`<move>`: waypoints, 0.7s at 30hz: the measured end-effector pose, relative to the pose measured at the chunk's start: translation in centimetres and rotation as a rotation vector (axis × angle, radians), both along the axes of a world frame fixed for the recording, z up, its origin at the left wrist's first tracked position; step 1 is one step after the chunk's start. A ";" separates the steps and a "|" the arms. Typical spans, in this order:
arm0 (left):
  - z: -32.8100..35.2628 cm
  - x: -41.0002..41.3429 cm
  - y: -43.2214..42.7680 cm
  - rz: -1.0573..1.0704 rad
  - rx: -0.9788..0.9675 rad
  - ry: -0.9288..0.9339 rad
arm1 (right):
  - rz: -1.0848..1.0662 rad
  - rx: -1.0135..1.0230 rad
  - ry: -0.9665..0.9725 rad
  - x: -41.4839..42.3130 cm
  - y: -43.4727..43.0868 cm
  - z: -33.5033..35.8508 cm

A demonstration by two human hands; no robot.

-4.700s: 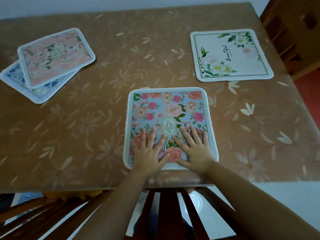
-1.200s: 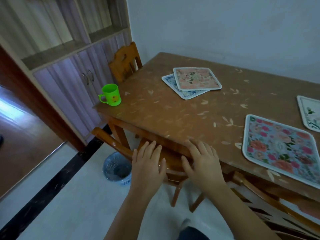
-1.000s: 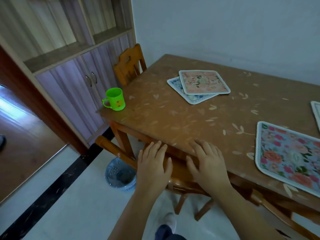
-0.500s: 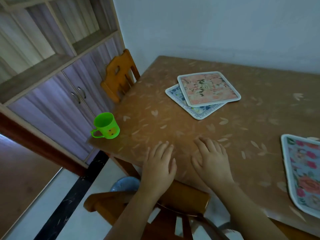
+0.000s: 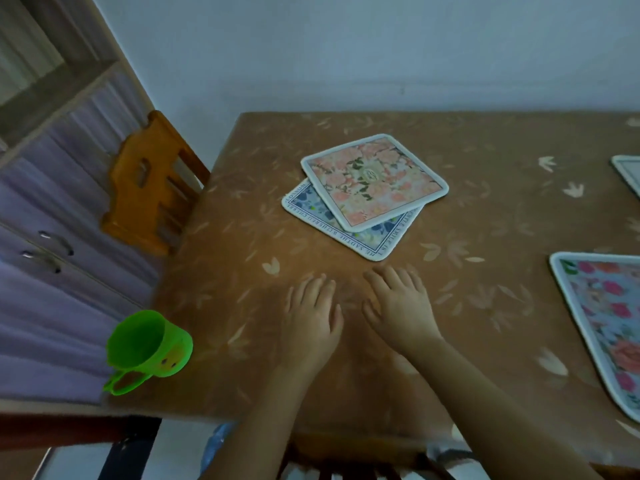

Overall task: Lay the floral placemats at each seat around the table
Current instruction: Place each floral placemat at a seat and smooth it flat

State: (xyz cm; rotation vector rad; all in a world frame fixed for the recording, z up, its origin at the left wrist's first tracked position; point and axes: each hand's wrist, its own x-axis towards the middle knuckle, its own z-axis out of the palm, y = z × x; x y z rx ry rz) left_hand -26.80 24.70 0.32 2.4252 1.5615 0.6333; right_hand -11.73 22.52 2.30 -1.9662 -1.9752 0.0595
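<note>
A pink floral placemat (image 5: 372, 180) lies skewed on top of a blue-and-white placemat (image 5: 372, 237) in the middle of the brown table (image 5: 485, 209). My left hand (image 5: 311, 318) and my right hand (image 5: 398, 308) hover side by side, palms down, fingers spread, just short of that stack, and hold nothing. A blue placemat with pink roses (image 5: 609, 323) lies flat at the right edge of view. A corner of a white placemat (image 5: 628, 169) shows at the far right.
A green plastic mug (image 5: 147, 344) stands at the table's near left corner. An orange wooden chair (image 5: 149, 188) is pushed in at the left end. Another chair back (image 5: 363, 448) sits below my arms. A cabinet (image 5: 52, 237) with purple doors stands left, and a wall runs behind the table.
I have moved left along the table, away from the blue rose placemat. Both empty hands went from the table's edge out over the top, toward the two stacked placemats.
</note>
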 end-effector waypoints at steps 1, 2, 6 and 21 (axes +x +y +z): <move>-0.6 0.1 1.3 -0.011 0.015 0.002 | -0.007 0.002 -0.011 -0.1 1.0 -0.5; -1.2 0.2 2.5 -0.023 0.030 0.008 | -0.017 0.005 -0.015 -0.1 2.0 -1.1; -3.9 0.9 6.8 -0.080 0.035 0.042 | -0.053 0.003 0.001 -0.2 5.3 -3.4; -10.3 4.9 17.8 -0.202 0.105 0.009 | -0.098 0.013 0.055 3.5 16.8 -11.0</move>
